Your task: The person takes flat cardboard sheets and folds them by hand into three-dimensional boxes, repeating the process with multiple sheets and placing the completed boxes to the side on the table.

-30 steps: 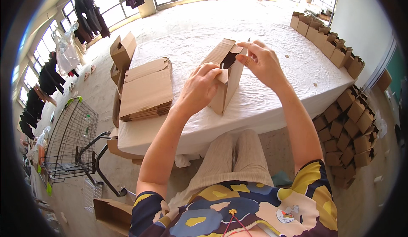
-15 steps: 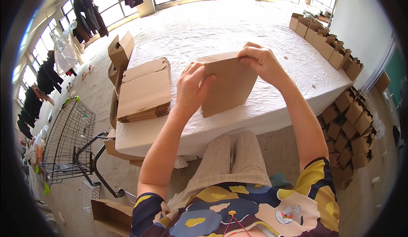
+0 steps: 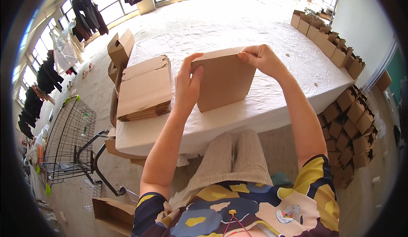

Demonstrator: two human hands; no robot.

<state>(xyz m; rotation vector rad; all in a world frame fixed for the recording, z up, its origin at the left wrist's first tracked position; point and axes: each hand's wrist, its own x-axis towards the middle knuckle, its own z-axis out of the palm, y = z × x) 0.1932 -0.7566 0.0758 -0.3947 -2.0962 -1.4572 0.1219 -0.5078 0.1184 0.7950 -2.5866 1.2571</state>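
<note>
A brown cardboard box (image 3: 225, 81) stands tilted on the white-covered table in front of me, its broad plain side facing me and a narrow top edge showing. My left hand (image 3: 188, 77) grips its upper left corner, thumb on the near side. At the upper right corner, my right hand (image 3: 262, 60) pinches the edge between thumb and fingers. The fingertips behind the box are hidden. To the left of my left hand lies a stack of flattened cardboard boxes (image 3: 143, 86).
The table (image 3: 280, 96) has a wrinkled white cloth. Open boxes line its right edge (image 3: 321, 39) and stand at its left (image 3: 121, 49). A pile of boxes (image 3: 350, 122) rests on the floor at right. A wire cart (image 3: 68, 139) stands at left.
The box has opened out slightly, with more of its top edge showing, and shifted a little left. My left hand has moved to its upper left corner, fingers less curled.
</note>
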